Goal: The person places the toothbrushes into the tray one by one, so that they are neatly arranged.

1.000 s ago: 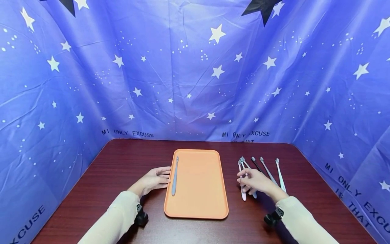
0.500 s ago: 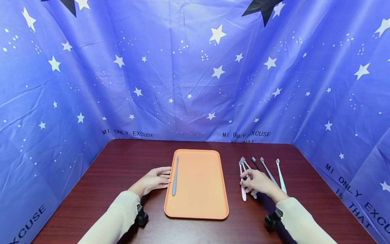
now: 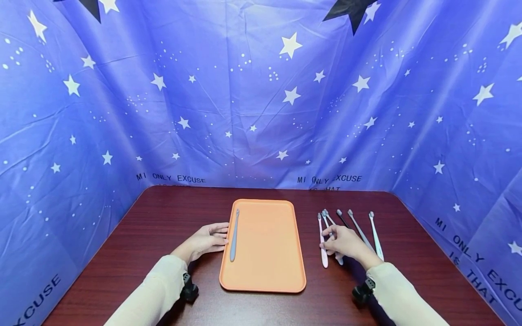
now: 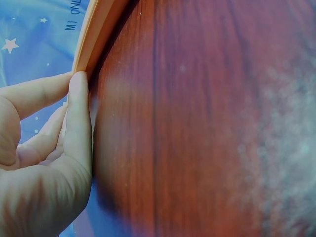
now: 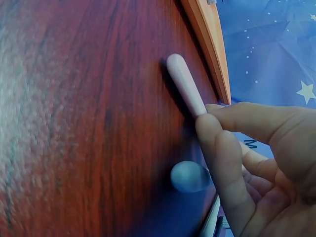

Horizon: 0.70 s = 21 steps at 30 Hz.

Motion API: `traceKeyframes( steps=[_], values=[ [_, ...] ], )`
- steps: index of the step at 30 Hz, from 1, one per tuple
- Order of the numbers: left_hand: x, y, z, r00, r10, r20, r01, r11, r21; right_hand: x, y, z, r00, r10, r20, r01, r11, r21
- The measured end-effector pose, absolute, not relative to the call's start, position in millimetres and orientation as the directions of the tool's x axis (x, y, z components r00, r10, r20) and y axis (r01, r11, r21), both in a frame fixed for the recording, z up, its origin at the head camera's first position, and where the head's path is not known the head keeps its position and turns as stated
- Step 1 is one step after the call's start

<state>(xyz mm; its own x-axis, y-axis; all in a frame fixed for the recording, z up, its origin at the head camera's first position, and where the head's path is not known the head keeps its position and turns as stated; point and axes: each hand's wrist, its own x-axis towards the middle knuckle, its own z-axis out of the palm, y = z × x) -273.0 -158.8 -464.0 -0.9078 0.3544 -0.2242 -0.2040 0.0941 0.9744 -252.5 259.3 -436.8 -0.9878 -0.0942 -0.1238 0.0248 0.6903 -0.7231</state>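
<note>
My right hand (image 3: 346, 243) pinches a pink toothbrush (image 3: 321, 233) between thumb and fingertips. In the right wrist view the rounded handle end of this pink toothbrush (image 5: 185, 81) sticks out past the fingertips, close above the table. A pale blue handle end (image 5: 190, 177) lies beneath the same hand, its shaft partly hidden. My left hand (image 3: 204, 242) holds the left rim of an orange tray (image 3: 265, 285), with thumb and index finger meeting at the edge in the left wrist view (image 4: 81, 76). One grey-blue toothbrush (image 3: 234, 240) lies along the tray's left side.
Right of the tray, more toothbrushes lie on the dark red wooden table (image 3: 171, 203): a black one (image 3: 341, 216), a grey one (image 3: 359, 228) and a pale mint one (image 3: 376, 235). A blue star-patterned cloth (image 3: 261, 113) surrounds the table's back and sides.
The pink toothbrush, now between my right fingertips, has shifted slightly left, apart from the toothbrushes beside it. My right fingers have closed in on it. The left hand and tray have not moved.
</note>
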Motion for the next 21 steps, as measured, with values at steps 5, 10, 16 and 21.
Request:
traceKeyframes(
  steps=[5,10,16,21],
  values=[
    [-274,-160,-465,-0.908,0.355,-0.223,-0.203,0.093,0.975,-253,256,-437,-0.99,-0.073,-0.121,0.032,0.715,-0.698],
    [-274,-160,-467,-0.906,0.359,-0.223,-0.204,0.092,0.975,-255,254,-440,-0.991,-0.048,-0.124,0.05,0.73,-0.682],
    [-274,-160,-467,-0.904,0.367,-0.218,-0.202,0.083,0.976,-255,251,-441,-0.993,-0.044,-0.11,0.042,0.743,-0.668],
    [-274,-160,-467,-0.905,0.365,-0.218,-0.2,0.086,0.976,-253,248,-440,-0.993,-0.028,-0.116,0.056,0.751,-0.658]
  ],
)
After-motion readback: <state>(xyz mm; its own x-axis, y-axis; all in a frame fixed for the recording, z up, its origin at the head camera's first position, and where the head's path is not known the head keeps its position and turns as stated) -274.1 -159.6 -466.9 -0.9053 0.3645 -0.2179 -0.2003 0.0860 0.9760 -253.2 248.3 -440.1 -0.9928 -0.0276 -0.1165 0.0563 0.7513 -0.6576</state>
